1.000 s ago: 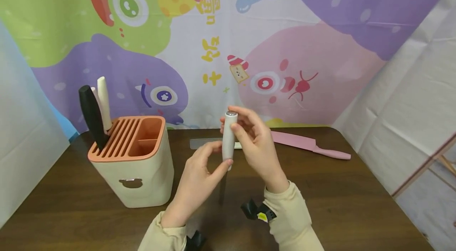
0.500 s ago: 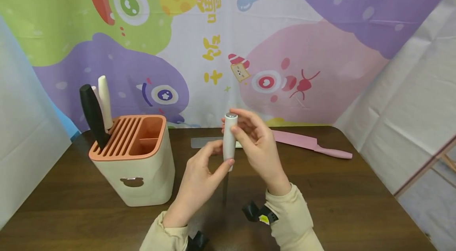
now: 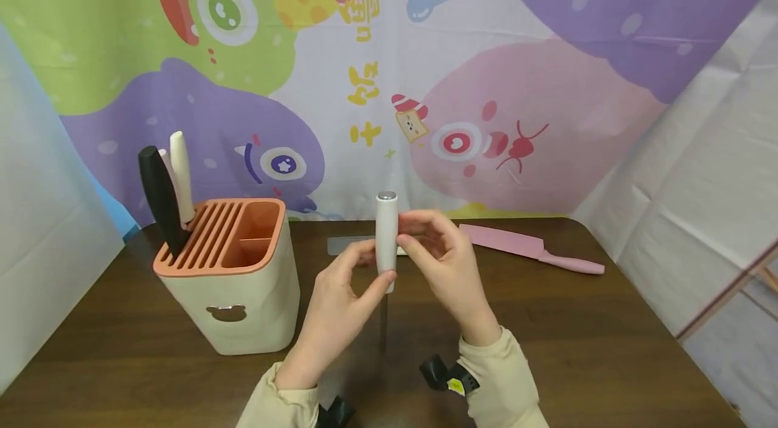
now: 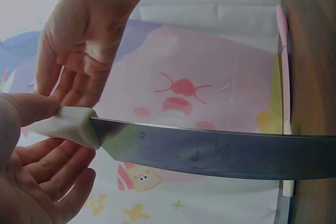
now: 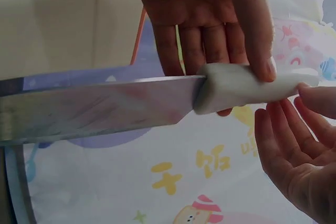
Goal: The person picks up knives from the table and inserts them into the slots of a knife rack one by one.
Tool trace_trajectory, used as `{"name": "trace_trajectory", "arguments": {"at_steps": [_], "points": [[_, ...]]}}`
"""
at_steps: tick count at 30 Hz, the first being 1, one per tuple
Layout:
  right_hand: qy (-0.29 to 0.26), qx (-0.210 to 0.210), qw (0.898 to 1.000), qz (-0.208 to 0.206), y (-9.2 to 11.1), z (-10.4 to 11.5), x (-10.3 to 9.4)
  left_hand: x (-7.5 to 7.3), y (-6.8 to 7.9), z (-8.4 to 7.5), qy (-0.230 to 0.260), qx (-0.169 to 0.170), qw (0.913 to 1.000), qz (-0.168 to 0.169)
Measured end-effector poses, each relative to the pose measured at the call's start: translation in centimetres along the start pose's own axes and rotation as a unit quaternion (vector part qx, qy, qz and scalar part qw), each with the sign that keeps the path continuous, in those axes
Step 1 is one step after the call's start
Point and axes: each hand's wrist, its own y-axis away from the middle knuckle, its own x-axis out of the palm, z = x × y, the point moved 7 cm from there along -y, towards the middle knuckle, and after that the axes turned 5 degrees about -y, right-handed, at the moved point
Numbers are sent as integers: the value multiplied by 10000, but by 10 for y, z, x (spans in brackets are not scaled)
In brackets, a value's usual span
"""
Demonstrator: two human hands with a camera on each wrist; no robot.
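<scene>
A white-handled knife [image 3: 386,232] hangs point down in front of me, its handle upright with a silver cap on top. My left hand [image 3: 334,306] pinches the lower handle between thumb and fingers, near the blade. Higher up, the thumb and fingertips of my right hand [image 3: 446,273] hold the handle from the right side. The broad steel blade [image 4: 210,153] shows fully in the left wrist view and only edge-on from the head.
A cream knife block [image 3: 255,313] with an orange slotted top stands at left, holding black- and white-handled knives [image 3: 161,195]. At the back lie a pink cleaver [image 3: 510,242] and a grey blade [image 3: 346,245], partly hidden behind the hands. A cartoon curtain [image 3: 340,165] hangs behind the table.
My right hand has slid down from the handle's capped end to its middle, uncovering the cap. The handle has shifted slightly left; my left hand keeps its pinch.
</scene>
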Motion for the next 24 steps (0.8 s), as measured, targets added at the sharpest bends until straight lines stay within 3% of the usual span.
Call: {"name": "trace_trajectory", "arguments": {"at_steps": [11, 17, 21, 24], "points": [[2, -227, 9997, 54, -1, -4, -12, 0, 1, -2, -52, 35, 10000, -8], [22, -100, 9999, 132, -2, -10, -9, -5, 0, 0, 13, -69, 10000, -63], [370, -35, 9989, 300, -1, -11, -10, -9, 0, 1, 8, -99, 9999, -108], [666, -22, 9976, 189, -2, -11, -20, -14, 1, 0, -33, -42, 9997, -226]]}}
